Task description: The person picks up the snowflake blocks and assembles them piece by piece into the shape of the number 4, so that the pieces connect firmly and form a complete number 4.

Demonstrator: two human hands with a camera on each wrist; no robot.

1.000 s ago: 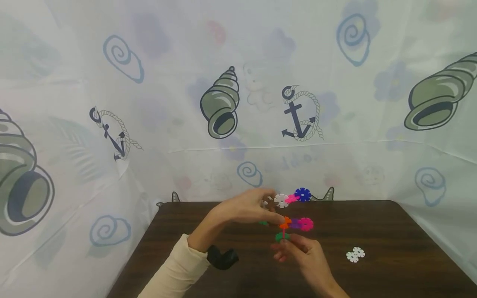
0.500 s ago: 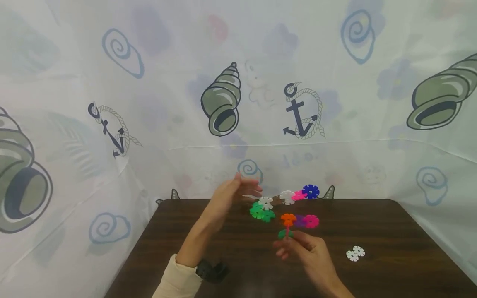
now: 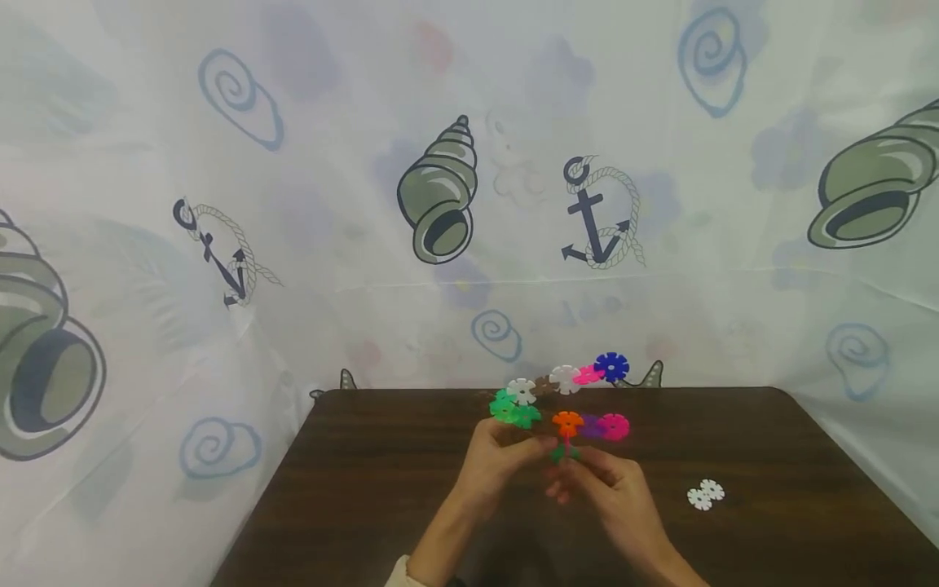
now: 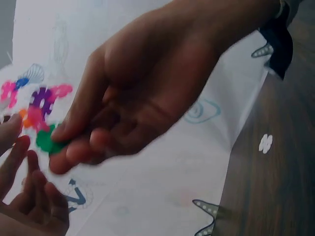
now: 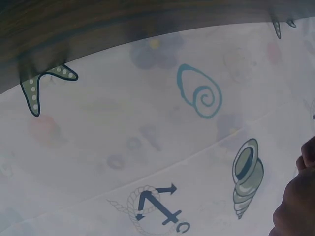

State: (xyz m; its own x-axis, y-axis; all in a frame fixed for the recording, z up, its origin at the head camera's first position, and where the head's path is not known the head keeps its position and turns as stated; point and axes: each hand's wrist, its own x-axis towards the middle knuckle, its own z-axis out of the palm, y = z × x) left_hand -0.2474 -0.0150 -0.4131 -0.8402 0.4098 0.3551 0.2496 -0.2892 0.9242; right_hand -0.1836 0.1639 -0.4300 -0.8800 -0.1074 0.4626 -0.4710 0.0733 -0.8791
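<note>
A curved chain of linked notched plastic discs hangs above the table in the head view. Its green end disc is pinched by my right hand, between thumb and fingertips; the left wrist view shows this green disc too. From it the chain runs through an orange disc, a purple disc and a pink disc. My left hand is close beside the green disc, thumb and fingers parted; contact is unclear. Farther up are white, brown, blue and light green discs.
Two joined white discs lie on the dark wooden table at the right. A white printed curtain surrounds the table's back and sides. The right wrist view catches mostly curtain, with part of my right hand at its lower right edge.
My left hand let go near the orange disc, drew back to the left with spread fingers, then came down beside the green disc. The right hand kept its pinch.
</note>
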